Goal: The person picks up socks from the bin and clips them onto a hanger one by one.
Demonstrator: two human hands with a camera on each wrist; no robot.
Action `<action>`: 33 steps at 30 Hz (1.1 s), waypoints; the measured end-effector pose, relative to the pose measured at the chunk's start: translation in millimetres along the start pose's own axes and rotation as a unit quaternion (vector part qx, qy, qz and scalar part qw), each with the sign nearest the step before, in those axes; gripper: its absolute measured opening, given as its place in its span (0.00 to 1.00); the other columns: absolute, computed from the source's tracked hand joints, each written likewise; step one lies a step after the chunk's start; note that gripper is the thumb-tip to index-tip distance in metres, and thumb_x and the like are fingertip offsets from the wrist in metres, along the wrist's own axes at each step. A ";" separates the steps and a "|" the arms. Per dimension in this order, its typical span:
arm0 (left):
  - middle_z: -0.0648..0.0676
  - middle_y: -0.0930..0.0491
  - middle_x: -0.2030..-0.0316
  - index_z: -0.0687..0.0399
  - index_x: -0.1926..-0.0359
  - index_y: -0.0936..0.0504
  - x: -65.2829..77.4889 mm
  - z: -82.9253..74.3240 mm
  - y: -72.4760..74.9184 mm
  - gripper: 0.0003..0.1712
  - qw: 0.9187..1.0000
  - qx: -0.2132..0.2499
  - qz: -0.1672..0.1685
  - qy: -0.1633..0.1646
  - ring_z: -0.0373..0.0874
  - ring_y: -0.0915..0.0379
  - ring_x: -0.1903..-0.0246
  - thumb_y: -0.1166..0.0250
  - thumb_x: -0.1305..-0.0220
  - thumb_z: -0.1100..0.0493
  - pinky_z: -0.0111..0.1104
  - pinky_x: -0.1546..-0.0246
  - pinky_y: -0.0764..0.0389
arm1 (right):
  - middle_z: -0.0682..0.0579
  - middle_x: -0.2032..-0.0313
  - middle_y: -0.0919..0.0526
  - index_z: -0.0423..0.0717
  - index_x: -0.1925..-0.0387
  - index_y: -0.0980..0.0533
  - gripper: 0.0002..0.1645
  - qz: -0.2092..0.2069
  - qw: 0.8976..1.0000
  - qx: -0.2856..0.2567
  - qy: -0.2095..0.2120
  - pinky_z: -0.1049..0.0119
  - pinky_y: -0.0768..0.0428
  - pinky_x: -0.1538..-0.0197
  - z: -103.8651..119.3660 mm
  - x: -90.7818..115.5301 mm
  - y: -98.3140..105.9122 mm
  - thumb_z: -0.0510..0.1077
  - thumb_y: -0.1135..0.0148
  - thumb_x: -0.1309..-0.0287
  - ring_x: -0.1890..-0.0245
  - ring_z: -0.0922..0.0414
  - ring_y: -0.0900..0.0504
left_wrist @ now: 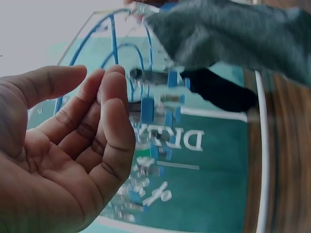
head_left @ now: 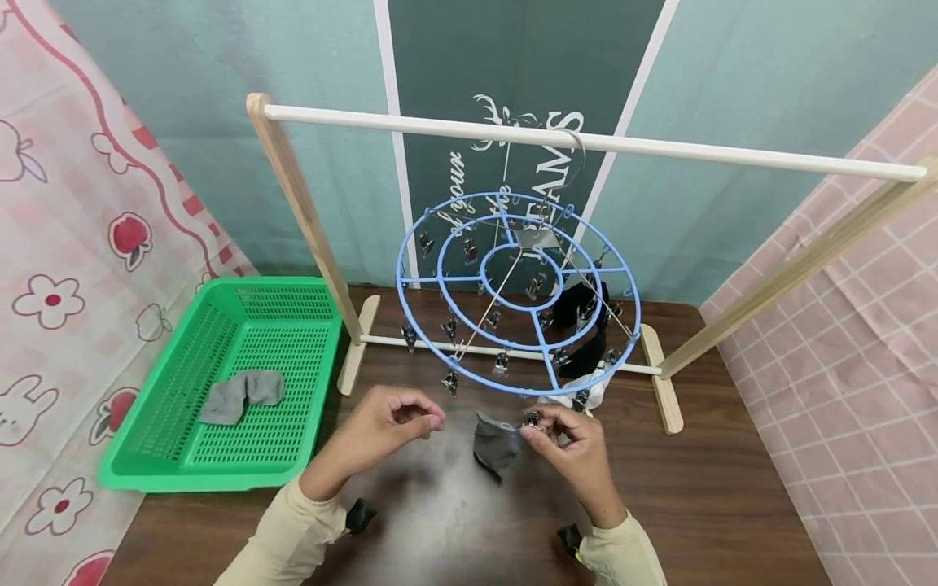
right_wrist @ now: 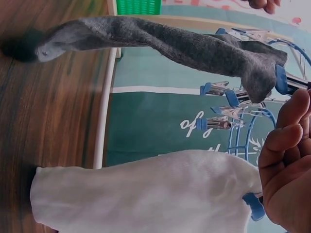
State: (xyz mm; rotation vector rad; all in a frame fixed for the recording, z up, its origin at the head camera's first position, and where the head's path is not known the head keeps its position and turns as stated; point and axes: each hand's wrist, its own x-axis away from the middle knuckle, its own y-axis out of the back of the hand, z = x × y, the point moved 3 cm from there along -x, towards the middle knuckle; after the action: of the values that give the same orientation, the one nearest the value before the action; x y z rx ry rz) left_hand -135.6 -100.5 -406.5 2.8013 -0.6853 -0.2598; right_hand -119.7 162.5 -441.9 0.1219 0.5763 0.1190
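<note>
My right hand (head_left: 575,452) pinches the metal handle of a clip (head_left: 532,418) at the near edge of the round blue drying hanger (head_left: 479,382). In the right wrist view, that clip's blue jaw bites the end of a grey sock (right_wrist: 194,51), which hangs down over the table. My left hand (head_left: 384,431) is raised left of the sock, fingers loosely bent, nothing between them. A white sock (right_wrist: 146,191) hangs from a clip beside the right hand. Behind it, black socks (head_left: 586,354) hang on the hanger's right side.
The hanger hooks onto the white bar (head_left: 440,126) of a wooden rack, with several unused clips dangling. At left stands a green basket (head_left: 300,443) with a grey sock (head_left: 242,396) inside. The rack's feet (head_left: 663,391) rest on the brown table (head_left: 733,505).
</note>
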 end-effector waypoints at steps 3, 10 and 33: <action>0.53 0.16 0.71 0.63 0.63 0.16 5.8 3.3 14.8 0.05 1.000 -0.003 -0.010 0.007 0.41 0.21 0.74 0.36 0.37 0.66 0.33 0.72 0.19 | 0.48 0.82 0.25 0.28 0.65 0.21 0.16 -0.001 1.000 -0.002 0.000 0.66 0.40 0.85 -1.6 0.9 0.8 0.16 0.36 0.58 0.84 0.61 0.36; 0.52 0.16 0.70 0.62 0.62 0.15 18.0 8.0 50.4 0.05 0.994 -0.058 -0.067 0.057 0.42 0.20 0.71 0.37 0.35 0.65 0.33 0.70 0.19 | 0.49 0.82 0.24 0.28 0.63 0.21 0.16 -0.016 1.000 0.006 -0.013 0.66 0.38 0.85 -5.3 2.4 4.1 0.17 0.36 0.56 0.83 0.66 0.35; 0.61 0.16 0.66 0.65 0.56 0.17 28.4 22.1 124.9 0.09 0.965 -0.189 -0.149 0.109 0.47 0.19 0.73 0.42 0.33 0.67 0.36 0.71 0.18 | 0.57 0.80 0.25 0.19 0.61 0.29 0.15 -0.116 0.992 -0.032 -0.031 0.75 0.33 0.80 -9.8 6.9 9.6 0.17 0.39 0.54 0.82 0.69 0.29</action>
State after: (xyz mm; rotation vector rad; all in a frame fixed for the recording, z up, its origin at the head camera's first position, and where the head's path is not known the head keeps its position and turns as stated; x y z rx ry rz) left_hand -169.5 -225.5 -396.2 2.5003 -0.1410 -0.1152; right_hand -120.1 173.7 -452.3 -0.0033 0.5207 -0.0914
